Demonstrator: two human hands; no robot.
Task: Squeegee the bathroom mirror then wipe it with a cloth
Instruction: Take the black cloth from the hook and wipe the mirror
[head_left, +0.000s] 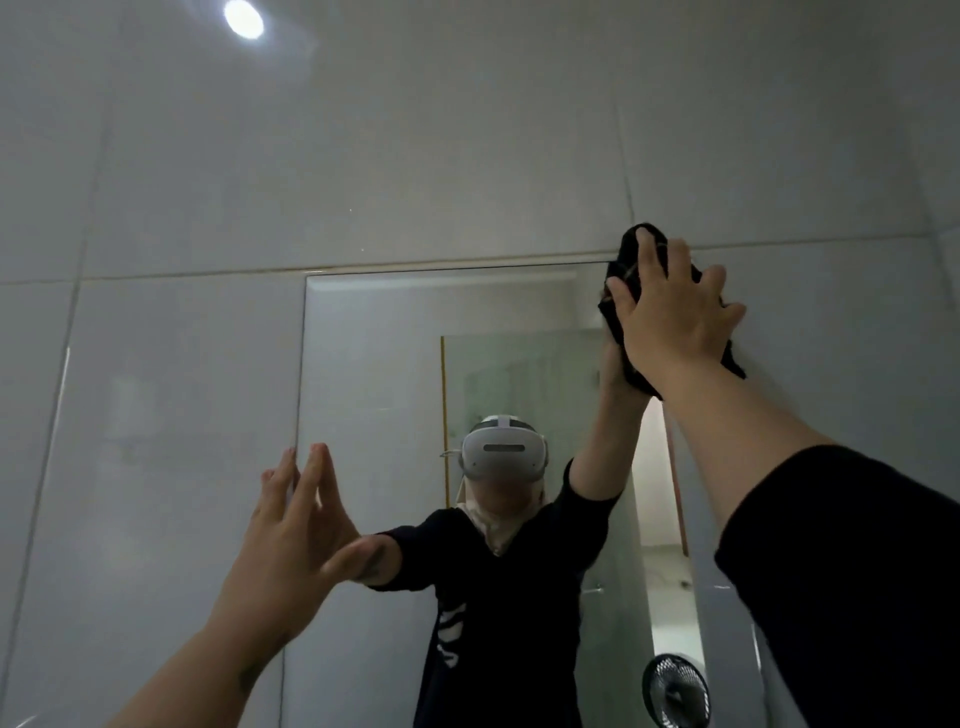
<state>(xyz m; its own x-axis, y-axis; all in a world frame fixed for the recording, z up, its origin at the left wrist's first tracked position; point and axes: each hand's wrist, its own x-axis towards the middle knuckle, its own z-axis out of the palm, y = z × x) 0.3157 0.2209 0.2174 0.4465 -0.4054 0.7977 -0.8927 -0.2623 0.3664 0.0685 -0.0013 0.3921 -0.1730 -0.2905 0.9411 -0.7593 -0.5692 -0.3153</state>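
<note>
The bathroom mirror (374, 364) hangs on a grey tiled wall and fills the middle of the head view. A black cloth (631, 260) is pressed flat against the mirror's top right corner under my right hand (670, 317), whose fingers are spread over it. My left hand (296, 525) rests with fingertips against the mirror's left edge, fingers apart and holding nothing. The mirror reflects a person in a dark top with both arms raised. No squeegee is in view.
Large glossy grey wall tiles (182, 395) surround the mirror. A ceiling light (243, 18) glows at the top left. A round black fan (675, 691) shows at the mirror's bottom right, next to a reflected doorway.
</note>
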